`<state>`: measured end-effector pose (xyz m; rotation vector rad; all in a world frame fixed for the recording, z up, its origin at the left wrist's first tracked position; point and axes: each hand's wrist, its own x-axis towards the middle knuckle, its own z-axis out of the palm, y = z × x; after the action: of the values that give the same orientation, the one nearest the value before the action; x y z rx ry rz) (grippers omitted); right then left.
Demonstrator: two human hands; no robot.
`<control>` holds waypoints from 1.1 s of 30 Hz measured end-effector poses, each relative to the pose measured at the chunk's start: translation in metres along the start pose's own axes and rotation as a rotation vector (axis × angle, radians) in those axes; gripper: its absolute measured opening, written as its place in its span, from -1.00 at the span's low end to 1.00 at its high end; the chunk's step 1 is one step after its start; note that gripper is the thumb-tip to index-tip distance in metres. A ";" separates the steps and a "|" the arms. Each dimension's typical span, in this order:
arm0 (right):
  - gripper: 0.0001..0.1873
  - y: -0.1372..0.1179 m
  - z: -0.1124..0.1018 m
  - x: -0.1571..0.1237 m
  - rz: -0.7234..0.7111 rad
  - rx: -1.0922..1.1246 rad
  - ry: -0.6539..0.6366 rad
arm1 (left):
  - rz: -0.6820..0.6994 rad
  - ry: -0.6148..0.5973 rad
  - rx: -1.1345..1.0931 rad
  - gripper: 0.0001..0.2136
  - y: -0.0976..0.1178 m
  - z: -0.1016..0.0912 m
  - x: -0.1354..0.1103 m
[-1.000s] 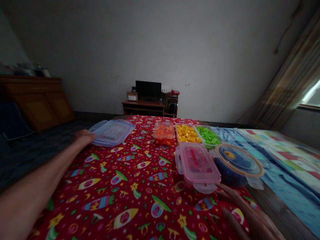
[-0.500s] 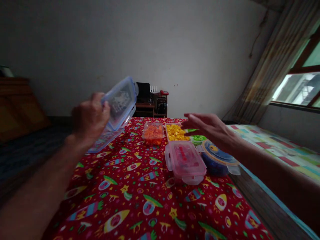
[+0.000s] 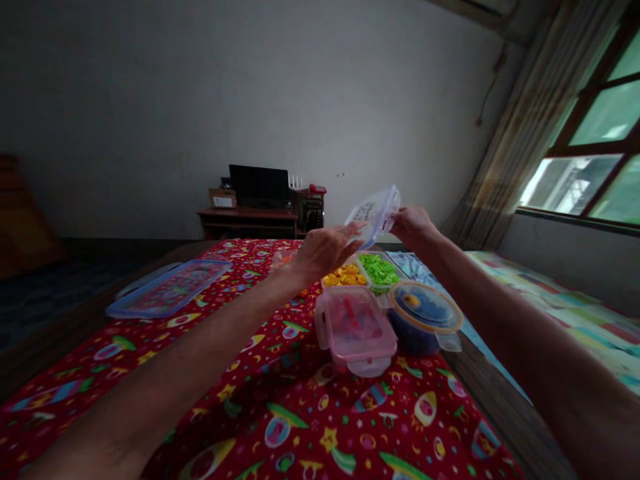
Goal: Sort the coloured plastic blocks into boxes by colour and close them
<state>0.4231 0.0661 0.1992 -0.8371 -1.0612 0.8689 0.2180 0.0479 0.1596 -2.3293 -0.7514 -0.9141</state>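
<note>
A clear plastic lid with a blue rim (image 3: 376,212) is tilted in the air between my two hands. My left hand (image 3: 333,250) grips its near-left side, and my right hand (image 3: 414,223) has its fingers closed on the right edge. Beneath it stand a clear container of green pieces (image 3: 381,269) and one of yellow pieces (image 3: 345,275). Orange pieces in a clear container (image 3: 285,257) are mostly hidden behind my left forearm. Nearer to me sit a lidded pink box (image 3: 356,327) and a round blue container (image 3: 425,310) with an orange-rimmed lid.
Another blue-rimmed lid (image 3: 170,288) lies flat on the red patterned tablecloth (image 3: 280,427) at the left. A bed with a patchwork cover (image 3: 560,300) adjoins the right side. At the far wall, a monitor (image 3: 259,185) stands on a desk.
My left hand has carried the lid from the left across to above the green container. My right hand has closed on its right edge. The view has shifted slightly.
</note>
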 end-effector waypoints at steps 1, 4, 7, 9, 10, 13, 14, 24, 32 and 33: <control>-0.86 0.001 -0.011 0.003 0.023 0.011 0.101 | -0.058 -0.026 -0.023 -0.68 -0.007 0.008 -0.004; -0.78 -0.001 -0.039 0.011 0.046 0.054 0.362 | 0.024 -0.249 -0.049 -0.77 -0.033 0.035 -0.024; -0.73 -0.003 -0.058 0.016 0.052 0.075 0.446 | 0.119 -0.395 -0.094 -0.83 -0.051 0.061 -0.043; -0.71 0.001 -0.066 0.018 0.045 0.077 0.447 | 0.134 -0.463 -0.114 -0.84 -0.052 0.073 -0.050; -0.70 0.004 -0.068 0.019 0.041 0.080 0.443 | 0.146 -0.493 -0.117 -0.84 -0.050 0.077 -0.051; -0.67 0.015 -0.072 0.023 0.039 0.090 0.434 | 0.193 -0.561 -0.074 -0.85 -0.040 0.084 -0.050; -0.67 0.019 -0.073 0.025 0.042 0.093 0.430 | 0.206 -0.571 -0.051 -0.85 -0.037 0.085 -0.049; -0.73 0.055 -0.069 0.044 0.132 -0.052 0.405 | 0.202 -0.502 0.009 -0.79 -0.049 0.103 -0.065; -0.76 0.087 -0.061 0.060 0.198 -0.167 0.316 | 0.216 -0.508 0.005 -0.81 -0.050 0.096 -0.077; -0.77 0.092 -0.059 0.061 0.187 -0.175 0.300 | 0.209 -0.509 0.004 -0.81 -0.049 0.094 -0.077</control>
<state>0.4777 0.1498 0.1241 -1.1885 -0.8110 0.7825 0.1789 0.1196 0.0567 -2.6056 -0.6778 -0.2245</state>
